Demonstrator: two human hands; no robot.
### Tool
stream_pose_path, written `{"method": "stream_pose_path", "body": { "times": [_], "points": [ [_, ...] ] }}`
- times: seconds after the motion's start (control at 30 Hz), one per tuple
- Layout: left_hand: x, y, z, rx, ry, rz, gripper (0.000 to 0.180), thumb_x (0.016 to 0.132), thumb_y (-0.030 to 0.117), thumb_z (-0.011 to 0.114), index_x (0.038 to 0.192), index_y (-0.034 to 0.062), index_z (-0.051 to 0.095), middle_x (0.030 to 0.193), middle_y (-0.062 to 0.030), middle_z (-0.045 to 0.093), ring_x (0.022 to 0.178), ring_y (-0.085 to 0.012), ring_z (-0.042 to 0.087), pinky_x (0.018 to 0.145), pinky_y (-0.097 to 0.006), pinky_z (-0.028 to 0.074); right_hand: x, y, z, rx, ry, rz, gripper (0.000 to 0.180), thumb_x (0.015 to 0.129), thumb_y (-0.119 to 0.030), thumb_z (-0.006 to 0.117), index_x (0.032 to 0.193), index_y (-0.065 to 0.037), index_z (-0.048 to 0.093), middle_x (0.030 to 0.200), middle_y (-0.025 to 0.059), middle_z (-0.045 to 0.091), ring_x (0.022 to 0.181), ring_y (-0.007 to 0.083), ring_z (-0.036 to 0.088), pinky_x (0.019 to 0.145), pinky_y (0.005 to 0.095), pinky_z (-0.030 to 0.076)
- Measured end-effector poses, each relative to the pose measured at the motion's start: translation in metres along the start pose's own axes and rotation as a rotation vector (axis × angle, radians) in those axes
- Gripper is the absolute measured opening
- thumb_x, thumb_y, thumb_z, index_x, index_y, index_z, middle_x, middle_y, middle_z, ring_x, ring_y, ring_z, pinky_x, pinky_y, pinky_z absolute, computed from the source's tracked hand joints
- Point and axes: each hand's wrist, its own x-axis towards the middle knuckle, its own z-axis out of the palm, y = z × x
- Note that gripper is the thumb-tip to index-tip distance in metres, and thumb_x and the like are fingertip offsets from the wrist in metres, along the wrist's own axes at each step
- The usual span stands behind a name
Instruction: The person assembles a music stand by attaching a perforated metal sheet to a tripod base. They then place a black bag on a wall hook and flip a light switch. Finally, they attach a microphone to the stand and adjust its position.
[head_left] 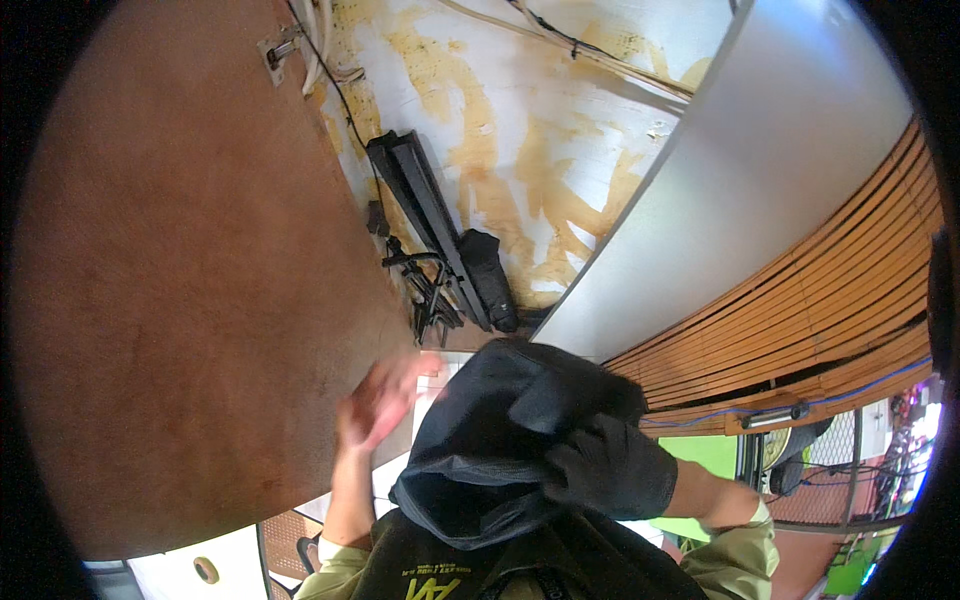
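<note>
A dark, soft fabric bag [470, 440], baggy and crumpled, hangs in front of my chest with its opening toward me. My right hand [620, 468], in a black glove, is closed on the bag's right side. Just off the bag's left edge is my left hand [385, 405], bare and slightly blurred, its fingers stretched out and nothing visible in it. What the bag holds, if anything, cannot be seen. Beyond it, long black bars [430, 225] lean at the back beside a black pouch [487, 280] and a folded black metal stand [425, 285].
A large brown panel [190, 280] with a metal hinge [283, 55] stands close on the left. To the right are a grey panel [730, 150] and a slatted wooden blind [800, 290]. Cables [600, 60] cross the stained wall [500, 110] behind.
</note>
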Motion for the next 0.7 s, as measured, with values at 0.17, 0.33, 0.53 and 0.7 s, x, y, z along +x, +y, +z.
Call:
{"method": "stream_pose_path", "body": {
  "times": [0.17,0.33,0.53,0.7],
  "points": [
    [0.055,-0.099,-0.040,0.158,0.306,-0.114,0.074,0.073,0.048,0.077,0.124,-0.0026,0.056,0.130,-0.0206,0.055,0.120,-0.0294,0.053,0.102,-0.039,0.040,0.020,-0.006,-0.002,0.243,-0.178,-0.070,0.038,0.080,-0.026,0.060,0.116,-0.014,0.060,0.075,0.0080,0.062,0.068,0.0254,0.062,0.065,0.0354,0.050],
    [0.025,-0.230,-0.035,0.243,0.335,-0.423,0.073,0.074,0.045,0.077,0.125,-0.0028,0.055,0.128,-0.0211,0.056,0.118,-0.0294,0.054,0.101,-0.040,0.041,0.022,0.021,0.004,0.374,-0.047,-0.091,0.064,0.077,-0.011,0.060,0.139,-0.017,0.046,0.074,0.0062,0.061,0.064,0.0248,0.061,0.064,0.0339,0.049],
    [0.040,-0.251,-0.024,0.297,0.438,-0.519,0.071,0.075,0.041,0.077,0.126,-0.0030,0.053,0.126,-0.0216,0.057,0.115,-0.0293,0.056,0.099,-0.041,0.042,0.054,0.090,0.005,0.629,-0.133,0.063,0.055,0.078,-0.007,0.059,0.132,-0.010,0.051,0.083,0.0113,0.063,0.082,0.0289,0.063,0.072,0.0401,0.050],
    [0.051,-0.194,-0.034,0.479,0.483,-0.514,0.070,0.076,0.038,0.077,0.127,-0.0032,0.052,0.124,-0.0221,0.058,0.113,-0.0293,0.058,0.098,-0.041,0.043,0.087,0.147,0.002,0.751,-0.146,0.029,0.036,0.077,-0.011,0.062,0.112,-0.006,0.061,0.096,0.0118,0.064,0.096,0.0331,0.061,0.082,0.0437,0.049]
  ]
}}
